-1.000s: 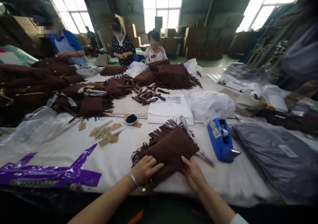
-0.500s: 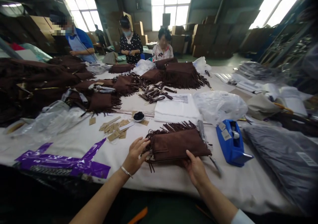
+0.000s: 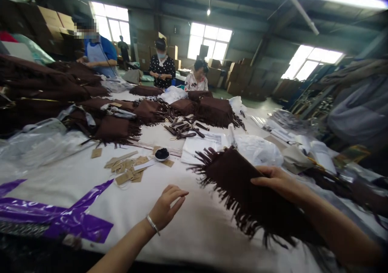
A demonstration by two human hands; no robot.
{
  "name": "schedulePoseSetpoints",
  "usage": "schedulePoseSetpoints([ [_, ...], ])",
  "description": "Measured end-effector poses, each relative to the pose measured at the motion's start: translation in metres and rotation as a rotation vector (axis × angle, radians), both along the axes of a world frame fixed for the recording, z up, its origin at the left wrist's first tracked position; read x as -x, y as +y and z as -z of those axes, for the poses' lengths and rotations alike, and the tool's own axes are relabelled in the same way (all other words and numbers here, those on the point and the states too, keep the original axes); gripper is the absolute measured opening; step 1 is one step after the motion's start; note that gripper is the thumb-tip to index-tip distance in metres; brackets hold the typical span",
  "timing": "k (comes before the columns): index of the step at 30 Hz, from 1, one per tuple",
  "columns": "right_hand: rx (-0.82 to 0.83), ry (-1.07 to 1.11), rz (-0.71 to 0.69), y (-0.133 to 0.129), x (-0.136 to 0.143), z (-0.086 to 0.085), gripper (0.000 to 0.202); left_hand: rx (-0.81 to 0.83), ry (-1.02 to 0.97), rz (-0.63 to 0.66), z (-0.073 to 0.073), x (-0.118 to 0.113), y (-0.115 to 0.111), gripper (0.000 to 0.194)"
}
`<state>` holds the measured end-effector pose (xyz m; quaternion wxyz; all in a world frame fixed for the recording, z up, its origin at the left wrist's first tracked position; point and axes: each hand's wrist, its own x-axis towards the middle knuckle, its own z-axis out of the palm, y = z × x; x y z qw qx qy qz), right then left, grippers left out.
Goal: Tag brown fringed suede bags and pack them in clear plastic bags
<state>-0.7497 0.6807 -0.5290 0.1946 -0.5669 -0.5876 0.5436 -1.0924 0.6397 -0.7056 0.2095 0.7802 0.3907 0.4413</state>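
A dark brown fringed bag (image 3: 242, 184) is raised at a slant over the right part of the white-covered table (image 3: 169, 232), its fringe hanging toward the left and down. My right hand (image 3: 277, 180) pinches the bag's upper edge, thumb on the near face. My left hand (image 3: 168, 204), with a bracelet at the wrist, hovers over the cloth left of the bag, fingers apart and holding nothing. Beyond my left hand lie tan paper tags (image 3: 130, 170) and a small white dish of black items (image 3: 162, 154).
Purple tape (image 3: 81, 220) runs along the near left edge. Brown bags (image 3: 212, 109), dark straps (image 3: 184, 129) and clear plastic (image 3: 39, 148) cover the far and left areas. Co-workers (image 3: 162, 67) are across the table. Grey cloth lies at right.
My right hand has lifted the bag up and rightward, turning it so its fringe hangs down. My left hand has let go of the bag. The view has tilted up, and the blue tape dispenser no longer shows.
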Motion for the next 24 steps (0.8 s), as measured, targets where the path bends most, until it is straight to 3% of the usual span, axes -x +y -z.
schedulePoseSetpoints([
  [4,0.029,-0.191,-0.12,0.006,0.002,-0.026,0.034,0.077,-0.175,0.143,-0.021,-0.014,-0.01,0.024],
  [10,0.18,-0.23,-0.306,0.002,0.03,-0.045,0.028,0.224,-0.277,0.515,-0.082,-0.035,-0.03,0.031],
  [13,0.186,-0.296,-0.44,0.001,0.046,-0.05,0.023,0.265,-0.217,0.642,-0.084,-0.048,-0.029,0.039],
  [15,0.108,-0.389,-0.515,0.005,0.056,-0.05,0.023,0.314,-0.189,0.599,-0.07,-0.057,-0.015,0.04],
  [18,-0.124,-0.543,-0.566,0.015,0.068,-0.052,0.02,0.383,-0.156,0.436,-0.05,-0.062,0.023,0.032],
  [22,-0.592,-0.719,-0.561,0.019,0.08,-0.062,0.019,0.227,-0.114,0.244,-0.058,-0.051,0.079,0.03],
  [24,-0.783,-0.86,-0.546,0.012,0.084,-0.053,0.028,0.078,-0.091,0.201,-0.062,-0.041,0.095,0.033],
])
